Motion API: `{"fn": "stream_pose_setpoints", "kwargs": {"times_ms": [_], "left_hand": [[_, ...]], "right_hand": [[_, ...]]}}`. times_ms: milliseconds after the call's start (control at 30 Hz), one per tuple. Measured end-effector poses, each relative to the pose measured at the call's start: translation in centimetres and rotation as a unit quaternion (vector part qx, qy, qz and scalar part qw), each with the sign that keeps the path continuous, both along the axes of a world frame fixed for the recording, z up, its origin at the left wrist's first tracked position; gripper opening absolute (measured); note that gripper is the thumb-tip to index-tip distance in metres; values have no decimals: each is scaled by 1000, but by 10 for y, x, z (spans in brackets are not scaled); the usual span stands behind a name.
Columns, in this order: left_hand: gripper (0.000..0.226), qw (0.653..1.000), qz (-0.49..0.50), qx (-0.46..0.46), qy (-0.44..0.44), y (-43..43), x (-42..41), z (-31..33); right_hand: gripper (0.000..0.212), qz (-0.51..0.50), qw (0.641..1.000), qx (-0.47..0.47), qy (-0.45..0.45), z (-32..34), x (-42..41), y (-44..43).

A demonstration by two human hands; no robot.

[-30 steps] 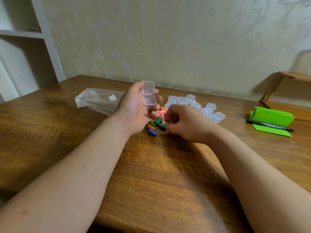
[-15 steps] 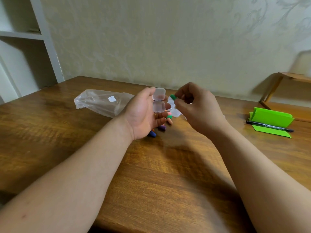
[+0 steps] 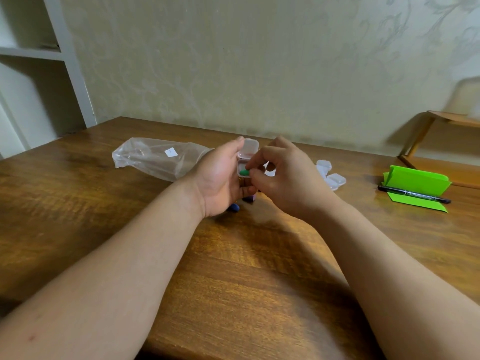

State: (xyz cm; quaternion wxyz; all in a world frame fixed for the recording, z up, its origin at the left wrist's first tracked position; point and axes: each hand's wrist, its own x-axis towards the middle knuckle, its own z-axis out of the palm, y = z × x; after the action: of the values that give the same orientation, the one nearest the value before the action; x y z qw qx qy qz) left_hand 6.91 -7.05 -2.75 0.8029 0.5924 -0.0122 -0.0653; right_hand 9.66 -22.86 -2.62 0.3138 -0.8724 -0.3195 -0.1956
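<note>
Now the left grip [image 3: 220, 178] holds an open clear box [image 3: 248, 149]; the right grip [image 3: 285, 178], touching it, pinches a green piece [image 3: 244, 173] inside.

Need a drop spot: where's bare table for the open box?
Free: table between the forearms, to its near edge; left, in front of the plastic bag; the gap between spare clear boxes and marker. Crowded: under left hand and right hand, loose earplugs.

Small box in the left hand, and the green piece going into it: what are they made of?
Small box: likely clear hard plastic, glossy; the left hand shows through its open lid. Green piece: matte, rounded, no shine; probably foam or soft rubber.
</note>
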Motion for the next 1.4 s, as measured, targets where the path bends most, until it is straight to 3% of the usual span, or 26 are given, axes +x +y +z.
{"fn": "stream_pose_setpoints", "kwargs": {"times_ms": [433, 667, 933, 1200, 1400], "left_hand": [[57, 1000, 7, -21, 12, 2, -4, 3], [63, 995, 80, -52, 11, 14, -2, 11], [59, 973, 203, -105, 29, 31, 0, 16], [58, 971, 207, -112, 37, 27, -2, 18], [57, 971, 205, -115, 41, 26, -4, 18]], "right_hand": [[15, 12, 999, 44, 21, -2, -3, 2], [19, -19, 979, 179, 91, -1, 9, -3], [13, -22, 996, -9, 87, -21, 12, 9], [26, -69, 990, -105, 58, -20, 3, 22], [22, -79, 985, -133, 70, -21, 5, 23]]}}
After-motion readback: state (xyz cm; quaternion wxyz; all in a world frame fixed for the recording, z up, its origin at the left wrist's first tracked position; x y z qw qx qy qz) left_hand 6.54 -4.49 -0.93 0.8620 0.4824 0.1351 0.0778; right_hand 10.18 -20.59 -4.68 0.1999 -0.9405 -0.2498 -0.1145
